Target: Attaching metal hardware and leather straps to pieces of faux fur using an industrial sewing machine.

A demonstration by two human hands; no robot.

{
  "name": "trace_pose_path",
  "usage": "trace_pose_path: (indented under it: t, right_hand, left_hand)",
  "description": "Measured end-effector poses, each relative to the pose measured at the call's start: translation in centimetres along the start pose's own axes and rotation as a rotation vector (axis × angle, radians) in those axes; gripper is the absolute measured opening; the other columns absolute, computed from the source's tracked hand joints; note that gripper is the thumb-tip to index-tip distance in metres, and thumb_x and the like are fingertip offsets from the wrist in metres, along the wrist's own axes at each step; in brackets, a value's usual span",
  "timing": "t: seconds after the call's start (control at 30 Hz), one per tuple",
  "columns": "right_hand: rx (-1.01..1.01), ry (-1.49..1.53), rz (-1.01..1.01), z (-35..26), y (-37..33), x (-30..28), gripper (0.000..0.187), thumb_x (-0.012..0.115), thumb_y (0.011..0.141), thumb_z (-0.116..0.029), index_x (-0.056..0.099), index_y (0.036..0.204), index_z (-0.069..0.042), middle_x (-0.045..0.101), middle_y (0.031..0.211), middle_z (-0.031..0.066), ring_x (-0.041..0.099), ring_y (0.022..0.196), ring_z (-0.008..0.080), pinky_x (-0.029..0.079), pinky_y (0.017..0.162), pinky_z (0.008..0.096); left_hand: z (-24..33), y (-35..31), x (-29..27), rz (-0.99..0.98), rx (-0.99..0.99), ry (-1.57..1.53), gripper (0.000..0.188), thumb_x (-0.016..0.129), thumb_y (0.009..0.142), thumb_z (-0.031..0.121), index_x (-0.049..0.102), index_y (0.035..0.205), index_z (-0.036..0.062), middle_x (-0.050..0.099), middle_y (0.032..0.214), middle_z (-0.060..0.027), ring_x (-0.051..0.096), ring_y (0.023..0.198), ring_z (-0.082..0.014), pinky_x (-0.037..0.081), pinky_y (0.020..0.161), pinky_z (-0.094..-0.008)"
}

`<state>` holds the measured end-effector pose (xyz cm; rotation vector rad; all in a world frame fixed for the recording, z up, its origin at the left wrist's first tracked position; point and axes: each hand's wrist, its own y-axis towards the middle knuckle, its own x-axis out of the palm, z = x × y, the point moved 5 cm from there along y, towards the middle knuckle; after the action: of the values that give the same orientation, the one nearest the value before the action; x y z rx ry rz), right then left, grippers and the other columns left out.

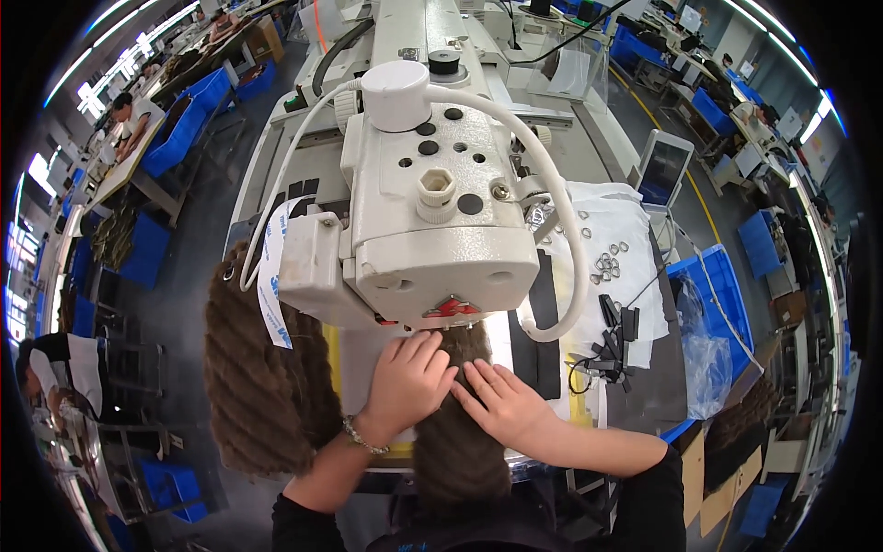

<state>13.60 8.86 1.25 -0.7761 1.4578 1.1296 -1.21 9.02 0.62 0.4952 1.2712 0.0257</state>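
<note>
A strip of brown ribbed plush fabric (460, 455) runs from under the sewing machine head (441, 267) toward me, over the table's near edge. My left hand (411, 375) lies on the fabric's left edge close below the machine head, fingers slightly bent and side by side. On the right, my right hand (506, 402) rests flat on the same strip, its fingers stretched toward the machine. The fingertips of both hands come close together. The needle area is mostly hidden beneath the head. A larger brown plush piece (262, 386) lies left of my left arm.
Metal rings (607, 264) and black straps with clips (614, 345) lie on a white cloth (589, 207) to the right. Behind it stands a control screen (666, 167). A blue bin (713, 294) is farther right. Printed white tape (273, 276) hangs left of the head.
</note>
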Motion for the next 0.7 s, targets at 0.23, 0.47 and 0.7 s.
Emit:
trace_pose_path:
  t: [0.23,0.47,0.7]
  right_hand:
    - [-0.038,-0.004,-0.108,-1.6,-0.3,-0.6,0.043,0.057,0.079,-0.014,0.061,0.119,0.003,0.06,0.123,0.0236,0.06,0.116,0.0326,0.049,0.098,0.0409]
    - [-0.032,0.016,-0.021,-1.7,-0.4,-0.8,0.043,0.058,0.077,-0.013,0.062,0.115,0.006,0.065,0.115,0.0226,0.063,0.111,0.0329,0.05,0.096,0.0397]
    - [-0.017,0.047,-0.04,-1.8,-0.5,0.1,0.042,0.059,0.076,-0.013,0.062,0.113,0.006,0.065,0.114,0.0237,0.065,0.108,0.0327,0.052,0.095,0.0386]
  left_hand:
    - [2.2,0.9,1.6,-0.036,0.241,-0.159,0.03,0.056,0.085,0.013,0.068,0.113,0.0118,0.064,0.123,-0.0042,0.057,0.118,-0.021,0.04,0.098,-0.041]
    - [1.1,0.4,2.2,-0.067,0.173,-0.028,0.031,0.059,0.082,0.012,0.067,0.111,0.0129,0.063,0.125,-0.0022,0.056,0.118,-0.0181,0.039,0.096,-0.0382]
    - [2.0,1.0,1.6,-0.021,0.307,0.012,0.032,0.057,0.085,0.016,0.066,0.116,0.0154,0.06,0.131,-0.0024,0.054,0.123,-0.0181,0.036,0.101,-0.0398]
